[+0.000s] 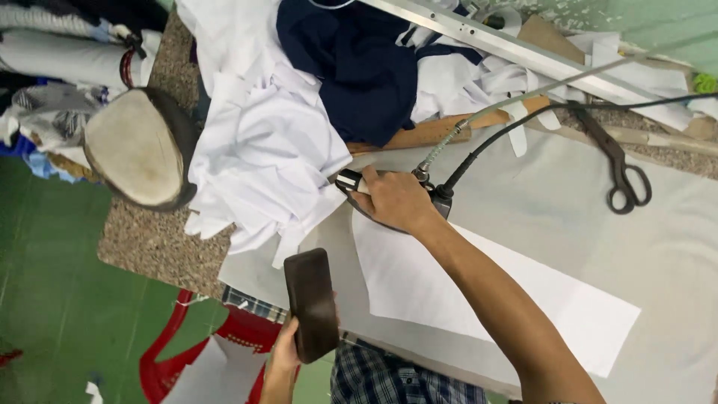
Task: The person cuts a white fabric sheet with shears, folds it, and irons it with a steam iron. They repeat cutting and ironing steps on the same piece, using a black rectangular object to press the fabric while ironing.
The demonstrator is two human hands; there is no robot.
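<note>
My right hand [394,198] grips the handle of a steam iron [351,182] that rests on the near end of a long white fabric strip [493,292] lying on the grey padded table [673,247]. A black cord and a braided hose [479,135] run from the iron toward the upper right. My left hand [283,357], low at the table's front edge, holds a dark brown wooden block [312,303] upright by its lower end, just left of the strip.
A heap of white cut pieces [262,142] and navy cloth [359,67] lies behind the iron. Black scissors [621,168] lie at the right. An oval wooden pad [138,150] sits left. A metal rail [508,45] crosses the back. Below, a red plastic chair [179,359] stands on green floor.
</note>
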